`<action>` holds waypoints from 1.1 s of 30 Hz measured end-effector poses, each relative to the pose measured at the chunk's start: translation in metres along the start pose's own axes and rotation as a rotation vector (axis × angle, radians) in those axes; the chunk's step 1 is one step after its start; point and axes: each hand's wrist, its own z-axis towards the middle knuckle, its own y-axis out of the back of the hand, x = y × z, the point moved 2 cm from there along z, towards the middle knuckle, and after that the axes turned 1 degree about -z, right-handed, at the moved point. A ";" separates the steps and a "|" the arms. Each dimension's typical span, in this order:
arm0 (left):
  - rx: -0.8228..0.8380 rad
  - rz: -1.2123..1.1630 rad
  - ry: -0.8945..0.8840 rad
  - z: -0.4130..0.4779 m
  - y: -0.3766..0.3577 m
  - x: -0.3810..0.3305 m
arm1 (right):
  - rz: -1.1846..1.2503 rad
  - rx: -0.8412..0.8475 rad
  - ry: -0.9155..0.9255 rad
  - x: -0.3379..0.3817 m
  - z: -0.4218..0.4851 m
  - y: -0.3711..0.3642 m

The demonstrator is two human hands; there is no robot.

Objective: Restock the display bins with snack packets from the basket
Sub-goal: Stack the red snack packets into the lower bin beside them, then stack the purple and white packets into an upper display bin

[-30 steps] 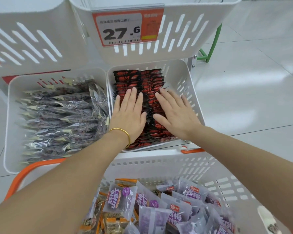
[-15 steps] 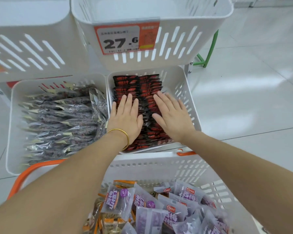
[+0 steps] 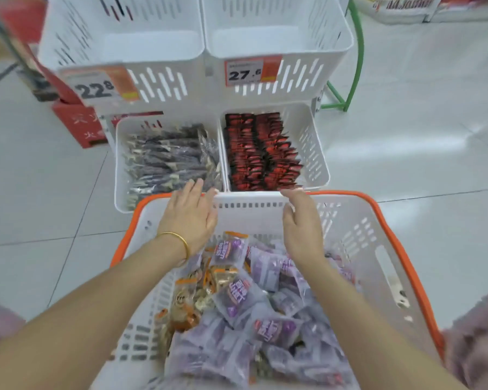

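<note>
Our basket [image 3: 358, 235] sits right up against the lower bins [image 3: 310, 147], heaped with purple snack packets [image 3: 237, 296]. They look light, crinkly and a bit slippery, so we'd scoop a bunch from underneath or pinch the sealed edges. Our left hand [image 3: 190, 218] and right hand [image 3: 302, 229] hover over the basket's far rim, fingers loose, holding nothing.

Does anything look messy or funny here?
Nothing is spilled or broken. The snack packets in the basket lie in a jumbled heap, while the red packets in the bin stand in tidy rows.
</note>
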 end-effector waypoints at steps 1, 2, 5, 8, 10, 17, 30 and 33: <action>0.029 0.029 0.026 -0.012 -0.004 0.009 | -0.033 0.067 -0.021 -0.005 -0.016 -0.003; 0.054 0.053 0.051 -0.022 -0.010 0.018 | -0.072 0.124 -0.050 -0.010 -0.031 -0.005; 0.092 0.136 0.079 -0.053 -0.025 0.039 | -0.265 0.257 -0.097 -0.029 -0.064 -0.011; 0.092 0.129 0.091 -0.069 -0.033 0.046 | -0.503 0.379 -0.086 -0.045 -0.077 -0.015; 0.101 0.097 0.082 -0.069 -0.035 0.045 | -0.650 0.445 -0.017 -0.052 -0.076 -0.020; 0.118 -0.070 -0.040 -0.062 -0.049 0.027 | -0.909 0.463 0.191 -0.038 -0.067 -0.059; 0.433 -0.287 0.104 -0.061 -0.133 -0.014 | -0.545 0.490 -0.095 -0.031 -0.062 -0.027; 0.413 -0.299 0.211 -0.059 -0.129 -0.011 | -0.603 0.523 -0.098 -0.031 -0.065 -0.027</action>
